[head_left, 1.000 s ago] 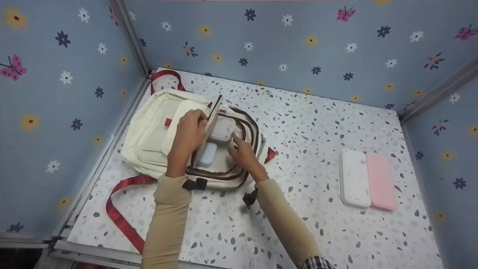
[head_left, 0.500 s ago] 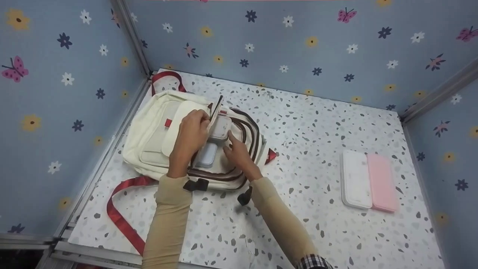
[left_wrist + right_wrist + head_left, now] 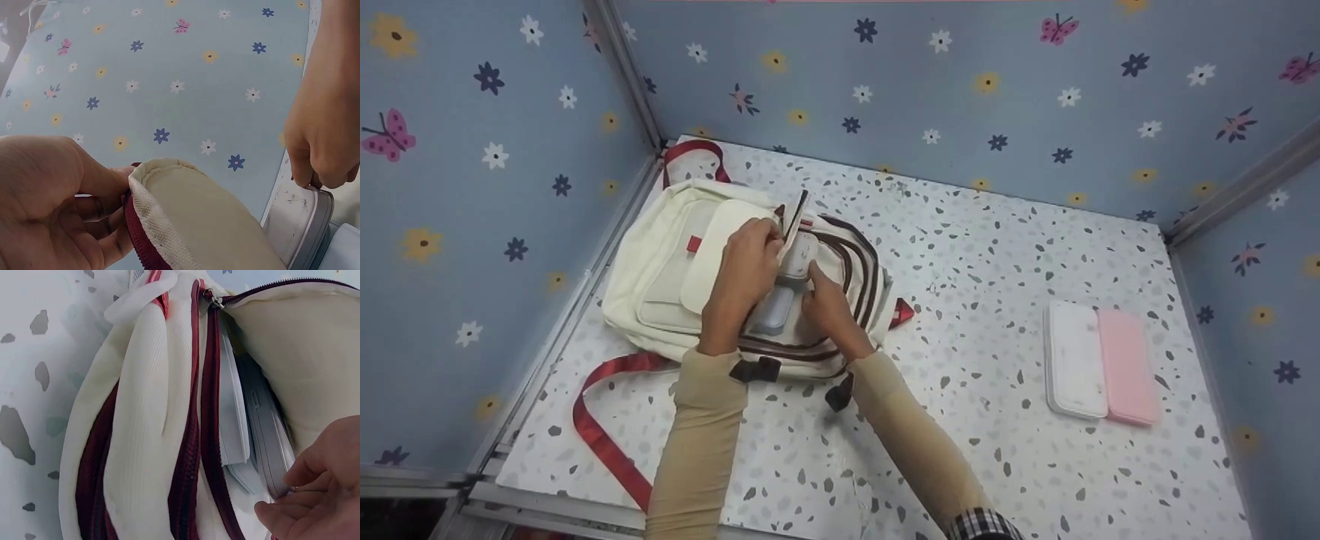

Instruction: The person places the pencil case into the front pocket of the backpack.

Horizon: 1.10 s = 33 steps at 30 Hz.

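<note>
A cream backpack with dark red zips lies on its back, its top compartment unzipped. My left hand pinches the edge of the raised zip flap between thumb and fingers. Inside the opening sits a white rounded case, partly under the flap. At its near-right corner my right hand pinches the case, with the thumb on one face and fingertips at the end in the right wrist view. Beside it a pale blue case lies in the same compartment, partly covered by the flap.
A white flat case and a pink flat case lie side by side on the right of the speckled table. Red straps trail from the bag. Blue flowered panels wall in the table.
My right hand has moved left, and the white case has slid left, further under the flap. My left hand keeps its grip on the flap almost in place.
</note>
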Each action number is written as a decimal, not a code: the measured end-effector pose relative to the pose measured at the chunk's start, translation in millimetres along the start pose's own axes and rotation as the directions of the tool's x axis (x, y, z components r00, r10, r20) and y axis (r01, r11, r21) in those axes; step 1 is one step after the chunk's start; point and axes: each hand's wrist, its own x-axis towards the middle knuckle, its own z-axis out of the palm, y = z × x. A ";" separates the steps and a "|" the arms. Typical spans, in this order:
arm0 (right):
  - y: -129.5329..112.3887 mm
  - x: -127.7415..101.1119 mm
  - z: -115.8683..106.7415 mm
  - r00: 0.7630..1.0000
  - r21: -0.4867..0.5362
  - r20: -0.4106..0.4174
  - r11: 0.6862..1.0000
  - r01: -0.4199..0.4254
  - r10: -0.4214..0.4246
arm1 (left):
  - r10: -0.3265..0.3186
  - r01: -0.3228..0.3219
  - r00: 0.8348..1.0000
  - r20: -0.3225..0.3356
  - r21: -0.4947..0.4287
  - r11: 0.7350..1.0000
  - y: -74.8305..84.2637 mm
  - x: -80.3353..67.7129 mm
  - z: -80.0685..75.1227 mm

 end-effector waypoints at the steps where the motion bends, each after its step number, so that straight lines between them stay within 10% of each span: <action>1: 0.0 0.3 -1.0 1.000 0.004 0.004 1.000 -0.006 0.006 | -0.001 0.001 1.000 0.000 -0.001 1.000 -0.2 0.0 0.0; 33: 36.6 -32.2 -48.6 0.977 0.401 -0.212 0.912 0.088 -0.001 | -0.065 0.066 0.998 0.017 -0.036 0.997 -11.2 -4.8 -2.0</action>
